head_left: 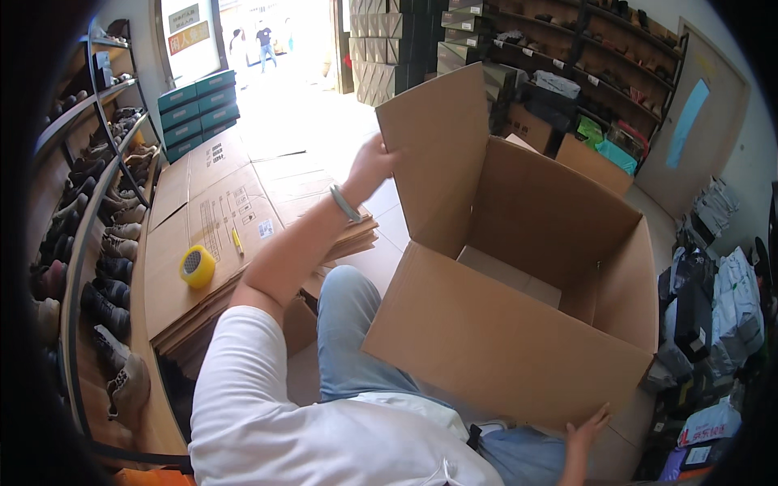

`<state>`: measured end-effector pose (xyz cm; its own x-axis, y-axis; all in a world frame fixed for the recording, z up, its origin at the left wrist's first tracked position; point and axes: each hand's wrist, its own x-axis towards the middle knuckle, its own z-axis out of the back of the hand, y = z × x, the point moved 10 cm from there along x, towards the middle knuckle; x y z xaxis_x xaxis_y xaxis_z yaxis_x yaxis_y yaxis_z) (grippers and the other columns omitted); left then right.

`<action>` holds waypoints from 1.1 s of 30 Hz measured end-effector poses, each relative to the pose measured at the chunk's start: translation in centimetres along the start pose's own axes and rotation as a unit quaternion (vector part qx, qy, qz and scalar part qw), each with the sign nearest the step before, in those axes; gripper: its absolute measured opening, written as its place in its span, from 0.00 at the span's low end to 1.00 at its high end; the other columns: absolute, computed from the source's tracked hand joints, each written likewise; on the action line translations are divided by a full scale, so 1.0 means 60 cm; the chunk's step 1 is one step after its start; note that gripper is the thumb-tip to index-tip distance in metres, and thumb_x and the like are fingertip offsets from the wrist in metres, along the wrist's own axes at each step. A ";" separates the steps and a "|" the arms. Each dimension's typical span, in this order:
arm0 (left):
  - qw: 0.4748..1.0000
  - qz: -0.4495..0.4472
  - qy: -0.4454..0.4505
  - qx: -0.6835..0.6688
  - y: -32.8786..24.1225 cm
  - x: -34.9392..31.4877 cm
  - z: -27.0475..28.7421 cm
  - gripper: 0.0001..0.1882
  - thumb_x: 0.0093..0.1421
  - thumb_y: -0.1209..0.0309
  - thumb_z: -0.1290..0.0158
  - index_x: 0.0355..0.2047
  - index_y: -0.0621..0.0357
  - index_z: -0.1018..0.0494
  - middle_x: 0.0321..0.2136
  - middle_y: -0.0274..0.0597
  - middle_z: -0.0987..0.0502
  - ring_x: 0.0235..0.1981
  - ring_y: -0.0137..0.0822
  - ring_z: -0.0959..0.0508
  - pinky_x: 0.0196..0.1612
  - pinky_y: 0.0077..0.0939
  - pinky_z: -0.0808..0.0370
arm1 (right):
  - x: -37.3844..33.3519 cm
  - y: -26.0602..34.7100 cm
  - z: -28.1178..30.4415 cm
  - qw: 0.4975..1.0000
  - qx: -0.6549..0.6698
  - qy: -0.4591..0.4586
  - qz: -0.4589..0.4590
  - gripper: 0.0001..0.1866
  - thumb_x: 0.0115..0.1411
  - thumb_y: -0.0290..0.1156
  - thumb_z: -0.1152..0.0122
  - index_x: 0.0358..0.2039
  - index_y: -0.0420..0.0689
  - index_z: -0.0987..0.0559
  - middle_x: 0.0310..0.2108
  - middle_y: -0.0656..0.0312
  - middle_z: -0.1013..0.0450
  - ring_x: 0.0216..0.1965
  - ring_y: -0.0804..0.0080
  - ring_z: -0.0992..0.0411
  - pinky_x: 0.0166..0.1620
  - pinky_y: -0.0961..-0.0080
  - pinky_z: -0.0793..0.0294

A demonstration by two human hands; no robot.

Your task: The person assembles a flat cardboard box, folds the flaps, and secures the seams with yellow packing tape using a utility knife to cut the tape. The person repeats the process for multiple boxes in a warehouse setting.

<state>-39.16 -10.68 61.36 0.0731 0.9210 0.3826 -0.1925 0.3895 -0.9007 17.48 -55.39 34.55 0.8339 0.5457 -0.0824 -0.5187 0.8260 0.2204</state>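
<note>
Left hand (371, 164) grips cardboard box (519, 324) flap (upright); right hand (587, 428) rests spread on its front wall.

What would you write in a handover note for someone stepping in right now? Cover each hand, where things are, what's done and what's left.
Left hand: grips the edge of the box's raised flap.
Right hand: pressed flat on the near outer wall of the cardboard box.
Done: box stands open and empty.
Left: top flaps unfolded, unsealed.
Yellow tape roll lies on the flattened cartons to the left.
</note>
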 end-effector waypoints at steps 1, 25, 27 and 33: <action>1.000 -0.013 0.001 0.014 0.026 -0.002 -0.017 0.19 0.56 0.64 0.46 0.44 0.63 0.30 0.32 0.42 0.22 0.31 0.30 0.23 0.33 0.24 0.26 | 0.019 0.008 -0.020 0.999 0.031 -0.021 0.000 0.62 0.43 0.18 0.31 0.67 0.56 0.67 0.67 0.45 0.70 0.67 0.47 0.61 0.64 0.57 0.49; 0.924 -0.054 0.136 0.353 0.103 -0.160 -0.218 0.39 0.44 0.73 0.41 0.59 0.35 0.36 0.62 0.51 0.44 0.58 0.50 0.35 0.57 0.35 0.32 | 0.160 0.058 0.124 0.899 0.219 -0.379 0.022 0.15 0.62 0.30 0.52 0.44 0.34 0.25 0.50 0.43 0.34 0.48 0.48 0.33 0.49 0.56 0.34; 0.939 -0.038 0.167 0.298 0.098 -0.158 -0.232 0.38 0.45 0.73 0.40 0.59 0.40 0.36 0.62 0.52 0.44 0.58 0.48 0.35 0.55 0.35 0.30 | 0.269 -0.022 0.091 0.866 0.359 -0.348 -0.016 0.25 0.64 0.45 0.54 0.42 0.32 0.26 0.40 0.41 0.27 0.43 0.46 0.29 0.46 0.59 0.32; 0.904 -0.051 0.169 0.389 0.113 -0.161 -0.215 0.43 0.43 0.52 0.36 0.60 0.33 0.40 0.63 0.49 0.46 0.60 0.54 0.40 0.59 0.43 0.38 | 0.330 0.036 0.079 0.825 0.549 -0.095 -0.099 0.50 0.53 0.71 0.55 0.50 0.29 0.29 0.51 0.46 0.31 0.52 0.61 0.33 0.54 0.71 0.37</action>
<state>-28.55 -16.85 48.89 0.3995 0.8815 0.2518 -0.7878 0.4706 -0.3975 33.78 -43.44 37.99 0.9504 0.2973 -0.0917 0.0272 0.2140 0.9765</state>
